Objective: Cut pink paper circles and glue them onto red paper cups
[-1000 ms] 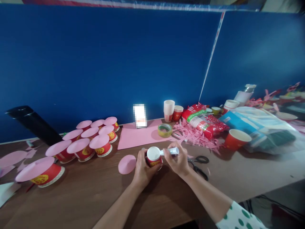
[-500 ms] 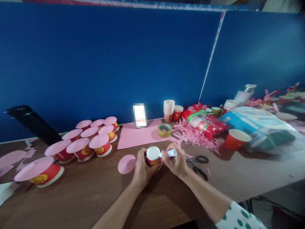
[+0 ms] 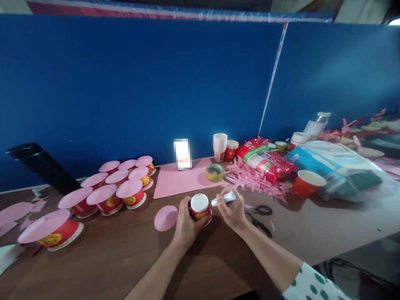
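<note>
My left hand [image 3: 186, 223] wraps round a small red paper cup [image 3: 200, 204], its pale round end facing up and a yellow print on its side. In my right hand [image 3: 233, 210] is a white glue stick [image 3: 223, 199], held a little to the right of the cup and apart from it. A pink paper cone [image 3: 166, 218] lies on the table just left of my left hand. Black-handled scissors [image 3: 261, 218] rest to the right of my right hand.
Several red cups with pink cone tops [image 3: 103, 195] stand at left, by a black bottle [image 3: 43, 166]. Behind my hands are pink paper [image 3: 181, 183] and a tape roll [image 3: 215, 172]. Rightward lie pink scraps [image 3: 256, 179], a red cup packet [image 3: 265, 160], an orange cup [image 3: 308, 183] and a plastic bag [image 3: 350, 175].
My right hand has drawn the glue stick slightly right, off the cup's rim. My left hand still holds the cup in nearly the same place. The view has tilted slightly.
</note>
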`<state>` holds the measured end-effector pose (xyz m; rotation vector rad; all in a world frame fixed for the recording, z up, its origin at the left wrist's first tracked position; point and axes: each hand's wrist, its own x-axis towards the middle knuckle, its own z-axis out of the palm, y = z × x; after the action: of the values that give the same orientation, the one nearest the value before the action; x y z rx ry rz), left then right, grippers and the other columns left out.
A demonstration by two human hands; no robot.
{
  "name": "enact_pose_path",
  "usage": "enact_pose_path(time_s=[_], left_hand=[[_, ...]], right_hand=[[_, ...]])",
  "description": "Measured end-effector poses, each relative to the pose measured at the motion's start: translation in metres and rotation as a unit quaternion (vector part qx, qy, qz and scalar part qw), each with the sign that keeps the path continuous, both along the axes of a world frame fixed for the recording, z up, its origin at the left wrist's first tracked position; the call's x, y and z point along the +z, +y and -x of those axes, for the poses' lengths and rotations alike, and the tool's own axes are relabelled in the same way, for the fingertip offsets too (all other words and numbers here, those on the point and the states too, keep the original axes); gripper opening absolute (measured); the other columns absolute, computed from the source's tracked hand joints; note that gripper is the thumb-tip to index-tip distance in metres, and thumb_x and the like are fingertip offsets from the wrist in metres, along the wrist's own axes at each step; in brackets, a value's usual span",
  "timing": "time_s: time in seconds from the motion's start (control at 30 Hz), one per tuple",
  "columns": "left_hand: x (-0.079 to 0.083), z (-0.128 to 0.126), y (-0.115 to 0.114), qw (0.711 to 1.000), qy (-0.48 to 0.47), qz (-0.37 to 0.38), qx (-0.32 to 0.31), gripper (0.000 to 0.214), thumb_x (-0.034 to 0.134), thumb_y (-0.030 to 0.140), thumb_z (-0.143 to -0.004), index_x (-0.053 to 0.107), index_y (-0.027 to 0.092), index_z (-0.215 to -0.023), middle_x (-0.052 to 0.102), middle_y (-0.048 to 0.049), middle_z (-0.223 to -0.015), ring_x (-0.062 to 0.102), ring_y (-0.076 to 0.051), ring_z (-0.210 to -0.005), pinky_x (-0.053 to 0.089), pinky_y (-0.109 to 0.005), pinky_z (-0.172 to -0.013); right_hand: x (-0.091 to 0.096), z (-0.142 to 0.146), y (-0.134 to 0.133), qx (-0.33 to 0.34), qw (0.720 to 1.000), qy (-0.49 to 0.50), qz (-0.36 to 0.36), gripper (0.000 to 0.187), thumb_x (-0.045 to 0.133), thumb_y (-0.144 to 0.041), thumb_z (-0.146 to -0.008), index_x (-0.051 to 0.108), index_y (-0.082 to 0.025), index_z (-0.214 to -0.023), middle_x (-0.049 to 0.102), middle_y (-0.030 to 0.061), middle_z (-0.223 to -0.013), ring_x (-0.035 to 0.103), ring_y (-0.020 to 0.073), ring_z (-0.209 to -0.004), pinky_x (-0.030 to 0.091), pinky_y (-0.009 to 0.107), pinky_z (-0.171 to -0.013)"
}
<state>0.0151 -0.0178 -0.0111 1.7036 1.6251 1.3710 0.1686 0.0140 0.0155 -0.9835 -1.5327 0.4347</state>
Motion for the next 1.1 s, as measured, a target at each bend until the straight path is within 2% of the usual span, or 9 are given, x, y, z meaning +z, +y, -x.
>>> enact_pose_path(time_s=[0.17,0.3,0.43,0.53,0.63,0.77,0.87,1.0,1.1], left_hand=[[-0.001,0.0,0.001,1.0,0.017,-0.016,0.002,0.054,0.073,0.036,-0.058,0.046,0.018,-0.103,0.054,-0.0055,-0.096,0.054,-0.023,-0.088,0.044,-0.039,-0.078],[-0.001,-0.001,0.001,0.999,0.029,-0.026,0.006,0.053,0.07,0.029,-0.059,0.045,0.019,-0.105,0.053,-0.0063,-0.1,0.053,-0.024,-0.094,0.043,-0.041,-0.083],[0.001,-0.002,-0.002,0.999,0.033,-0.028,-0.022,0.049,0.067,0.029,-0.062,0.047,0.019,-0.105,0.053,-0.0064,-0.102,0.053,-0.023,-0.096,0.042,-0.041,-0.085],[0.01,-0.003,-0.009,0.996,0.043,-0.033,-0.072,0.05,0.068,0.026,-0.062,0.049,0.02,-0.108,0.056,-0.0065,-0.103,0.053,-0.024,-0.098,0.041,-0.042,-0.087],[0.025,-0.002,-0.022,0.992,0.048,-0.009,-0.119,0.049,0.069,0.021,-0.06,0.052,0.021,-0.106,0.057,-0.0065,-0.102,0.055,-0.024,-0.095,0.044,-0.041,-0.085],[0.044,0.015,-0.051,0.985,0.06,0.006,-0.163,0.048,0.07,0.021,-0.06,0.053,0.023,-0.105,0.058,-0.0067,-0.103,0.056,-0.023,-0.095,0.045,-0.038,-0.085],[0.046,0.045,-0.073,0.989,0.086,-0.008,-0.118,0.054,0.072,0.025,-0.06,0.052,0.024,-0.111,0.056,-0.0075,-0.11,0.054,-0.025,-0.102,0.043,-0.04,-0.091],[0.035,0.102,-0.087,0.999,0.026,0.014,0.015,0.053,0.069,0.03,-0.064,0.048,0.022,-0.112,0.056,-0.0082,-0.111,0.057,-0.025,-0.101,0.046,-0.042,-0.088],[0.028,0.143,-0.088,0.994,-0.032,0.038,0.095,0.061,0.07,0.034,-0.063,0.043,0.022,-0.116,0.055,-0.008,-0.114,0.057,-0.024,-0.101,0.048,-0.041,-0.087]], right_hand=[[0.001,0.0,0.005,-0.008,0.999,0.036,0.013,0.013,0.054,-0.026,-0.077,0.044,-0.02,-0.07,0.046,-0.0039,-0.06,0.044,0.0099,-0.05,0.038,0.022,-0.049],[0.0,-0.002,0.015,-0.042,0.997,0.036,0.053,0.012,0.055,-0.03,-0.078,0.05,-0.019,-0.081,0.055,-0.0017,-0.065,0.05,0.0116,-0.053,0.042,0.023,-0.052],[-0.007,-0.006,0.027,-0.028,0.995,-0.068,0.075,0.017,0.055,-0.03,-0.077,0.055,-0.019,-0.089,0.064,0.0024,-0.08,0.058,0.016,-0.067,0.044,0.025,-0.061],[-0.014,-0.006,0.03,-0.025,0.979,-0.181,0.087,0.014,0.053,-0.027,-0.076,0.058,-0.019,-0.088,0.066,0.0033,-0.083,0.06,0.0186,-0.074,0.043,0.027,-0.064],[-0.023,-0.003,0.03,-0.047,0.964,-0.257,0.052,0.013,0.053,-0.022,-0.075,0.058,-0.019,-0.087,0.066,0.0047,-0.081,0.059,0.0196,-0.075,0.041,0.028,-0.065],[-0.03,-0.001,0.028,-0.021,0.957,-0.289,0.012,0.012,0.057,-0.02,-0.072,0.058,-0.018,-0.084,0.065,0.0053,-0.08,0.058,0.0203,-0.079,0.041,0.03,-0.073],[-0.026,-0.001,0.026,-0.012,0.953,-0.303,0.001,0.023,0.062,-0.024,-0.07,0.058,-0.016,-0.092,0.065,0.0078,-0.086,0.056,0.0232,-0.085,0.04,0.034,-0.079],[-0.01,0.008,0.013,-0.029,0.941,-0.335,-0.028,0.04,0.064,-0.031,-0.071,0.055,-0.017,-0.107,0.06,0.0128,-0.105,0.052,0.0286,-0.098,0.039,0.041,-0.085],[0.003,0.028,-0.005,0.033,0.93,-0.361,-0.055,0.036,0.06,-0.026,-0.076,0.054,-0.019,-0.111,0.059,0.0109,-0.11,0.05,0.0265,-0.103,0.038,0.04,-0.089]])
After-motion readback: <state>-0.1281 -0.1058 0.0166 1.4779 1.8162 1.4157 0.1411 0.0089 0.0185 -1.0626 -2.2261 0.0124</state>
